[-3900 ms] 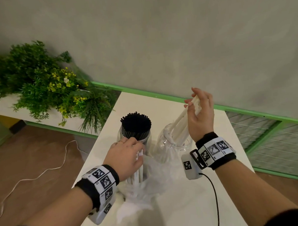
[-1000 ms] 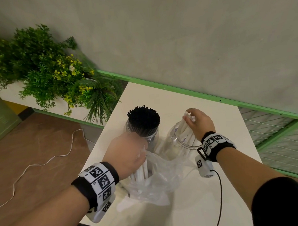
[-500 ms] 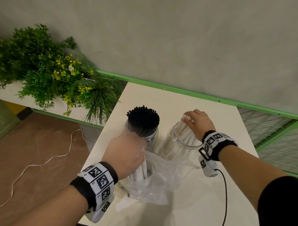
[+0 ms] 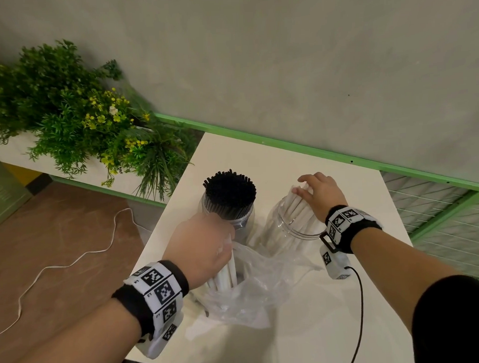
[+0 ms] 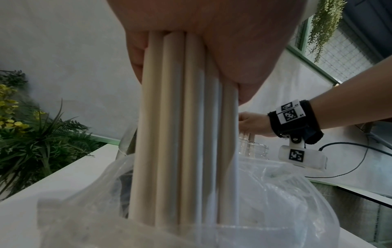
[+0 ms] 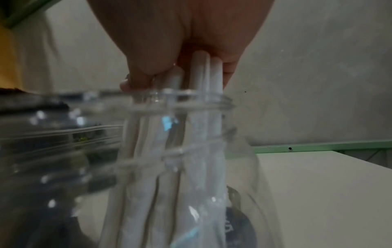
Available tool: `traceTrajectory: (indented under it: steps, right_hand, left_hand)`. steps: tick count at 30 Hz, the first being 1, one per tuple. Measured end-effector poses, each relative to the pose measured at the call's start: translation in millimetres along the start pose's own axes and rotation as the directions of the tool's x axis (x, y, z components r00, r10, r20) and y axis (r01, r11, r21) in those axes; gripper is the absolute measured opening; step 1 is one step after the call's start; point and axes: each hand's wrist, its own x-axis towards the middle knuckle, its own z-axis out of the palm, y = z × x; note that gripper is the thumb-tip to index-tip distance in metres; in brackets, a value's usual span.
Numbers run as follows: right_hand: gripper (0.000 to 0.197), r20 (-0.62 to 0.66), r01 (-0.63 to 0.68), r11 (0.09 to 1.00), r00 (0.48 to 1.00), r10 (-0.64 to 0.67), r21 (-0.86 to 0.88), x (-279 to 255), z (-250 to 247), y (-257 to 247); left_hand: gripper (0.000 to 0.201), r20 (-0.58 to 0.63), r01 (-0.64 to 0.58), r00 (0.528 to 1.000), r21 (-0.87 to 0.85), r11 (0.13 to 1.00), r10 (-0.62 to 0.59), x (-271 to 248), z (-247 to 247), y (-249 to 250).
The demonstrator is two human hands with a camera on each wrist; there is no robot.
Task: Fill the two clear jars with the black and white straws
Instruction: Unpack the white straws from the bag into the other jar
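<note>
Two clear jars stand on the white table [image 4: 308, 329]. The left jar [image 4: 241, 222] is packed with black straws [image 4: 229, 192]. In the right jar [image 4: 290, 234] [image 6: 180, 104], several white straws [image 4: 297, 209] [image 6: 201, 134] lean against the far rim. My right hand [image 4: 319, 191] [image 6: 180, 33] rests on their tops with its fingers spread. My left hand [image 4: 205, 246] [image 5: 212, 33] grips a bundle of white straws [image 4: 226, 272] [image 5: 184, 134]. This bundle stands upright in a clear plastic bag [image 4: 254, 287] [image 5: 275, 201] in front of the jars.
Green plants [image 4: 79, 119] with yellow flowers fill a planter left of the table. A green rail [image 4: 286, 146] runs along the wall behind it. A white cord [image 4: 71, 262] lies on the brown floor. A black cable [image 4: 359, 307] hangs from my right wrist over the table.
My right hand has lowered the white straws into the right jar, and its fingers have spread over their tops. My left hand keeps its grip on the bundle in the bag.
</note>
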Motion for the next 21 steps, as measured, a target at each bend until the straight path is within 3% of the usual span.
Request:
traceTrajectory:
  steps: [7,12,18,21]
  right_hand:
    - [0.042,-0.107,0.017,0.998,0.994,-0.010,0.066,-14,-16,11]
    - [0.018,-0.280,0.103,0.988,0.958,-0.067,0.115,-36,-27,23]
    - [0.021,-0.144,0.082,0.994,0.987,-0.071,0.073,-51,-14,20]
    - [0.019,-0.159,0.065,0.996,0.986,-0.056,0.053,-45,-11,15]
  left_hand:
    - [0.015,-0.008,-0.009,1.000,0.010,1.000,0.009,1,1,-1]
    - [0.016,-0.006,-0.007,1.000,0.025,1.000,0.007,1,1,-2]
    - [0.018,-0.019,-0.009,1.000,0.018,1.000,0.009,0,0,-1]
    - [0.017,-0.016,-0.006,1.000,0.014,1.000,0.006,0,1,0]
